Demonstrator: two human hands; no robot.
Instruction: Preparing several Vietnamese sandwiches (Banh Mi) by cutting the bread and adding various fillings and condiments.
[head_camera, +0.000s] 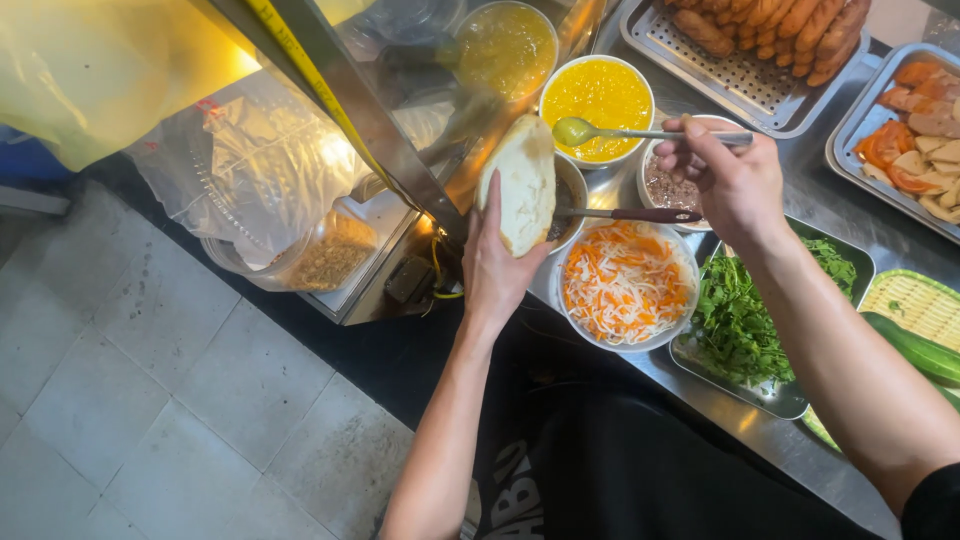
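Note:
My left hand (493, 262) holds a split bread roll (522, 180) upright over the counter's near edge. My right hand (728, 178) grips a metal spoon (640, 133) by its handle. The spoon's bowl carries yellow sauce and hovers just right of the roll's top, in front of a white bowl of yellow sauce (597, 95).
A bowl of shredded carrot and white radish (627, 285), a tray of green herbs (745, 315), a bowl of brown paste (668, 188) and a second spoon (640, 214) lie near my hands. Trays of sausages (760, 40) and sliced meats (915, 125), cucumbers (915, 345) beyond. Glass case at left.

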